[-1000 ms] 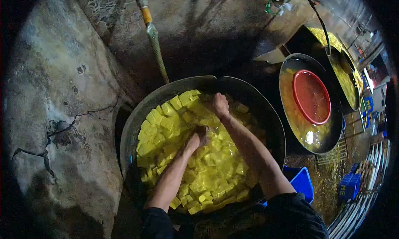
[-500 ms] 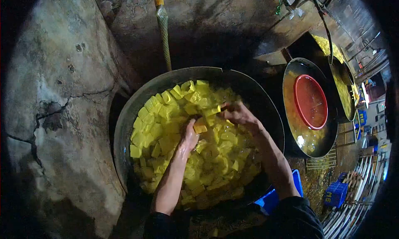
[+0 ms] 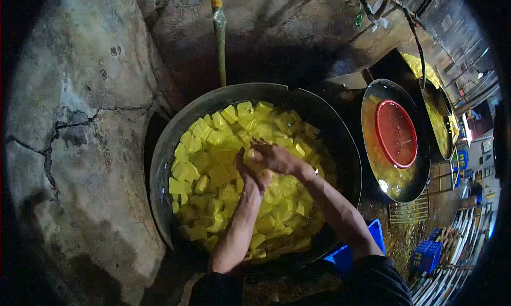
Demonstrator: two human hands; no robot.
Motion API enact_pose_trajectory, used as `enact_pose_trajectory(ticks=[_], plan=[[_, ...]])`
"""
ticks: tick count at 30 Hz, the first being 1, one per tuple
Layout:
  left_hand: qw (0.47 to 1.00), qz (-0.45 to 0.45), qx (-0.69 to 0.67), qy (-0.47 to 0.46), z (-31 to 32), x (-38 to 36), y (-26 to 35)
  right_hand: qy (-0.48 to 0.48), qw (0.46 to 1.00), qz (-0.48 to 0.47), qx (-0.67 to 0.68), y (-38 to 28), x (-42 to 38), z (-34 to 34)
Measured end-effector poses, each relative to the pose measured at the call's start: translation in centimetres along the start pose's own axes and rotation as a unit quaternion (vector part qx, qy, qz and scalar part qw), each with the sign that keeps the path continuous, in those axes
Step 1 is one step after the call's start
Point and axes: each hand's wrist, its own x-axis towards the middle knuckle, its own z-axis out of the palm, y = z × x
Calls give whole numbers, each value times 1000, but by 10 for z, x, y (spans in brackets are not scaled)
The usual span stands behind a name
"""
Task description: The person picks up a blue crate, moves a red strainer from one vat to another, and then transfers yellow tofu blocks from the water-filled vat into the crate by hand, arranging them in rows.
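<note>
Many yellow blocks (image 3: pixel 185 171) lie in yellowish liquid inside a large dark round vat (image 3: pixel 155 178). Over the middle of the vat my left hand (image 3: pixel 253 173) and my right hand (image 3: pixel 278 159) are cupped against each other. My right hand comes in from the right, its fingers curled over the top of my left hand. Something small seems enclosed between the palms, but fingers and blur hide what it is. Blocks surround both hands, some partly under the liquid.
A green-yellow hose (image 3: pixel 220 45) hangs behind the vat. To the right, a second vat (image 3: pixel 379 191) holds a red basin (image 3: pixel 396 134). A blue container (image 3: pixel 376 236) stands by my right forearm, a blue crate (image 3: pixel 426 255) farther right. A cracked wall (image 3: pixel 90 162) rises at left.
My hands have come together; earlier they were apart, with a block at my left hand and another at my right. The view has shifted slightly.
</note>
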Motion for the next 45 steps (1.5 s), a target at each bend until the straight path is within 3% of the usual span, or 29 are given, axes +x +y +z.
enact_pose_trajectory(ticks=[1,2,3,4,6,9,10,14,16,17,19,20,23,24,25,27,28,29,30,31,33,35,36,37,38,40,42,43,45], plan=[[998,-1,-4,56,3,-1,8,-73,963,162,204,-9,15,-8],[991,-35,-47,119,-11,7,17,-108,951,261,127,8,32,-12],[976,-63,-94,184,-25,14,25,-109,951,258,128,17,41,-1],[985,-25,-43,164,-33,13,32,39,964,242,104,32,50,16],[989,38,54,130,-36,10,45,187,962,198,8,101,68,66],[989,85,114,41,-36,16,62,196,936,287,-60,53,70,66],[990,80,117,12,-36,16,68,205,913,331,124,171,88,131],[996,52,67,21,-34,14,79,146,914,279,256,104,79,86],[997,48,61,21,-34,14,82,83,901,146,400,88,64,62],[997,45,64,14,-31,13,82,87,902,145,398,74,58,45],[998,34,51,28,-25,9,80,-4,783,231,577,43,38,10],[998,23,34,50,-23,8,78,-36,862,142,485,39,29,-1],[982,33,115,143,-18,6,63,-39,841,93,531,13,-9,-20],[986,15,107,126,-12,6,55,-51,889,134,436,-5,-21,-36],[986,5,112,125,-15,8,49,-41,889,139,434,-21,-34,-47],[990,5,136,-21,-36,21,32,-9,868,153,473,-43,-61,-61],[899,122,405,-114,-46,21,20,7,870,153,468,-55,-74,-68],[728,278,611,-136,-38,11,7,22,869,158,468,-65,-85,-77],[856,165,477,-117,-31,-1,-8,-9,932,146,332,-74,-95,-86],[942,40,324,-85,-20,-17,-22,-42,972,134,190,-77,-105,-92],[949,-56,251,-182,-27,-34,-49,-4,986,82,146,-66,-128,-94],[943,-167,173,-230,-6,-63,-74,97,980,173,-30,-63,-157,-95],[913,-145,296,-239,-14,-63,-88,126,981,145,2,-59,-173,-99],[910,-247,210,-258,17,-100,-103,124,983,131,-17,-56,-190,-104],[915,-177,264,-249,23,-120,-127,121,985,98,69,-55,-208,-112],[905,-157,322,-228,13,-147,-175,138,972,68,177,-58,-257,-131],[828,-206,418,-313,16,-187,-210,190,945,104,245,-62,-321,-142],[815,-284,425,-271,17,-210,-229,217,857,174,433,-87,-355,-153],[750,-425,450,-234,-7,-237,-264,250,839,211,435,-77,-428,-143]])
